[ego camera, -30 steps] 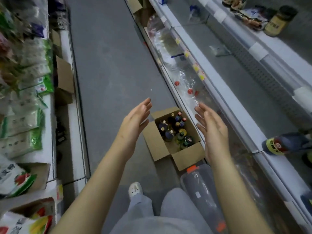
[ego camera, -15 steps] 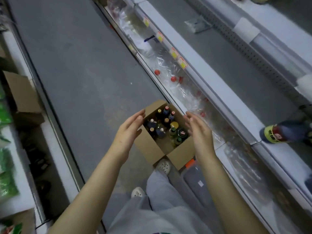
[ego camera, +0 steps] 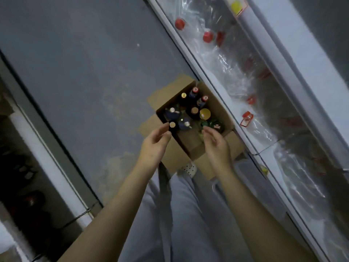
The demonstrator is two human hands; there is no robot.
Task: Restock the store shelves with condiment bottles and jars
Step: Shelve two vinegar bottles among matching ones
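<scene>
lower now than before, left hand [ego camera: 154,146] and right hand [ego camera: 217,146] reach the one cardboard box [ego camera: 214,103] on the floor [ego camera: 85,63] beside the shelf [ego camera: 302,59]. about eleven bottles [ego camera: 194,110] stand inside, just ahead of the fingertips. both hands empty, fingers loosely bent.

Bottles [ego camera: 194,110] in the cardboard box [ego camera: 217,104] — caps only, labels unreadable. Right hand [ego camera: 217,146] covers part of the green-capped bottles [ego camera: 217,126]. Shrink-wrapped bottles [ego camera: 207,37] on the right blur under glare; left shelving [ego camera: 28,186] too dark.

Left hand [ego camera: 154,146], right hand [ego camera: 217,146]; both loosely open
</scene>
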